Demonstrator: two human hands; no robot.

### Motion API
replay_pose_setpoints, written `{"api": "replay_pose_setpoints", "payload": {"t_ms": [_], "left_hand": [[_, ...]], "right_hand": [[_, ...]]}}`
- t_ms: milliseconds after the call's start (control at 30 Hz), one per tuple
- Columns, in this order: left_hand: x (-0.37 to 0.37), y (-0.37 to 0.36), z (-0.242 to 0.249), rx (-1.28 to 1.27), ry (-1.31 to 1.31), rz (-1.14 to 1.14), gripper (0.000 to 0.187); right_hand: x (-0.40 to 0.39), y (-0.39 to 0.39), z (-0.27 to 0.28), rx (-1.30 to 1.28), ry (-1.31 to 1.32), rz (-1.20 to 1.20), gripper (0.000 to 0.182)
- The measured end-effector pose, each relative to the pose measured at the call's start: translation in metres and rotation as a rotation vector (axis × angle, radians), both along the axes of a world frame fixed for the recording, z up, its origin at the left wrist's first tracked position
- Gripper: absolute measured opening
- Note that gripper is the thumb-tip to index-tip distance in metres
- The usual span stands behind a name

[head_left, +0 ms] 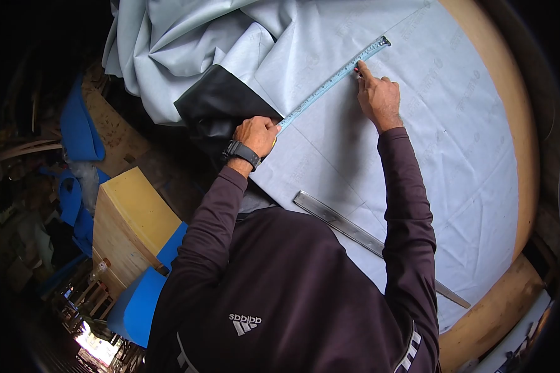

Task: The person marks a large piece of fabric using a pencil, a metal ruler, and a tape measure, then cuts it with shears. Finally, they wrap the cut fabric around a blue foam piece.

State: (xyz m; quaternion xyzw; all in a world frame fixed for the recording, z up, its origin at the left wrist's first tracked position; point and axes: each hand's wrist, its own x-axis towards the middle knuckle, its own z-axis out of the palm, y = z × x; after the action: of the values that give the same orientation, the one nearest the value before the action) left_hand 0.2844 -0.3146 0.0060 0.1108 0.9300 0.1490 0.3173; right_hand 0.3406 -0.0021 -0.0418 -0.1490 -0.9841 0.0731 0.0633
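Observation:
A pale blue tape measure (333, 82) is drawn out slantwise across a grey-white sheet of material (460, 130). My left hand (258, 135), with a black watch on the wrist, is closed around the tape's lower end; a bit of yellow shows under the fingers, and the case is mostly hidden. Near the metal hook end, my right hand (379, 96) rests its index finger on the tape, the other fingers curled. Something small and reddish shows under that fingertip, too small to name. Thin lines run across the sheet. Below the hands lies a metal ruler (342, 225), partly behind my right sleeve.
The sheet lies on a wooden table (522, 155) with a curved-looking edge. Bunched material (186, 50) with a black underside (221, 102) is piled at the upper left. Yellow foam (137, 208), a wooden panel (115, 233) and blue sheets (140, 304) stand to the left.

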Motion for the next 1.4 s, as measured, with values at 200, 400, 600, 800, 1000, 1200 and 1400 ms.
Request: {"api": "replay_pose_setpoints", "payload": {"t_ms": [200,400,600,800,1000,1200,1400], "left_hand": [[0.000,-0.004,-0.006,0.003,0.036,0.016,0.035],[-0.003,-0.007,-0.004,0.023,0.011,0.025,0.032],[-0.001,-0.005,-0.001,-0.007,0.038,0.030,0.031],[-0.002,-0.001,0.001,-0.041,0.038,0.023,0.032],[-0.003,-0.002,-0.003,-0.046,0.044,0.003,0.039],[-0.004,0.001,-0.004,-0.086,0.038,-0.012,0.037],[-0.004,0.005,-0.003,-0.122,0.039,-0.006,0.037]], "right_hand": [[-0.001,-0.001,0.002,-0.028,0.006,-0.014,0.038],[0.003,-0.001,0.004,-0.033,0.005,-0.013,0.040],[0.001,0.001,-0.001,-0.031,0.016,-0.008,0.040],[0.000,0.001,-0.002,-0.027,0.012,-0.014,0.040],[0.001,0.000,-0.001,-0.038,-0.001,-0.025,0.041],[0.001,0.001,-0.003,-0.035,0.024,-0.019,0.041],[0.002,0.000,-0.002,-0.036,0.024,-0.025,0.042]]}}
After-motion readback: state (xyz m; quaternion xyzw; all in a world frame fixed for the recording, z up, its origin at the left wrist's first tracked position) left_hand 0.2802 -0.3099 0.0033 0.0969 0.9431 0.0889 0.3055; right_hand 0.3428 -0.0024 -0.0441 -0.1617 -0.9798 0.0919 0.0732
